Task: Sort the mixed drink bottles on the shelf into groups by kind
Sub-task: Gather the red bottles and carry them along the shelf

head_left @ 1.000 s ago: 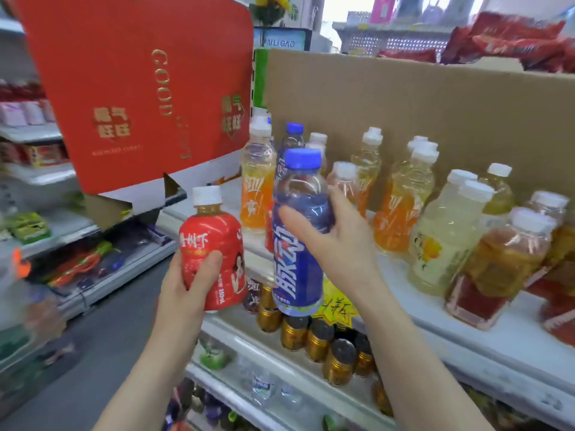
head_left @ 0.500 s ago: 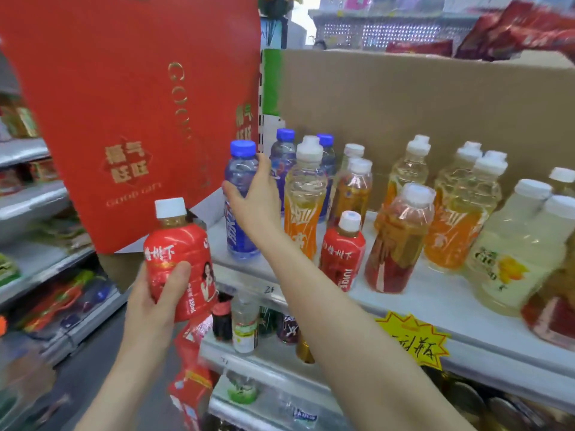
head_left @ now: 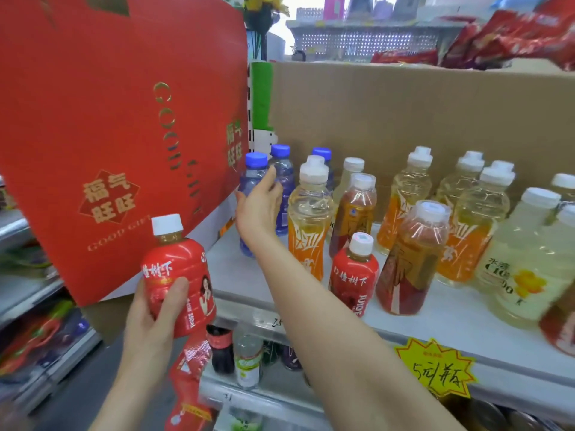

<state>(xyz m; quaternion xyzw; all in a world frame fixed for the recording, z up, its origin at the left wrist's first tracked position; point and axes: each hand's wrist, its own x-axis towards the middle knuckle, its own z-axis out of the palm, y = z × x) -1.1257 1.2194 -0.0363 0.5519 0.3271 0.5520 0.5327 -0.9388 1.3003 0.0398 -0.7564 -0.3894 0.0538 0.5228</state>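
A: Hands?

B: Left hand [head_left: 155, 315] is nearest us. Its fingers are wrapped round a squat red-labelled plastic bottle with a white cap [head_left: 179, 275], held upright in the air, below and in front of the white shelf board [head_left: 280, 284].

A: Right?

B: Right hand [head_left: 259, 206] reaches further in, with thumb and fingers curled round a clear blue-tinted bottle with a blue cap [head_left: 254, 169]. That bottle stands on the shelf, just beside the big red cardboard gift box [head_left: 124, 119].

A: Shelf edge?

B: Yellow star-shaped paper price tag [head_left: 435, 368], right of the right forearm.

A: Around the right hand?

B: Right of the forearm a second red-labelled white-capped bottle [head_left: 354, 275] stands near the front. Just right of the hand is a tall orange-labelled bottle of clear yellow drink [head_left: 308, 225]. Further right are a dark red-brown tea bottle [head_left: 410, 262], then pale cloudy yellow bottles [head_left: 522, 259].

A: Behind?

B: Another blue-capped bottle [head_left: 283, 172] sits right behind the fingertips. Can't tell if they touch. A third blue cap [head_left: 322, 153] shows beyond it. Plain brown cardboard box [head_left: 404, 113] at the back.
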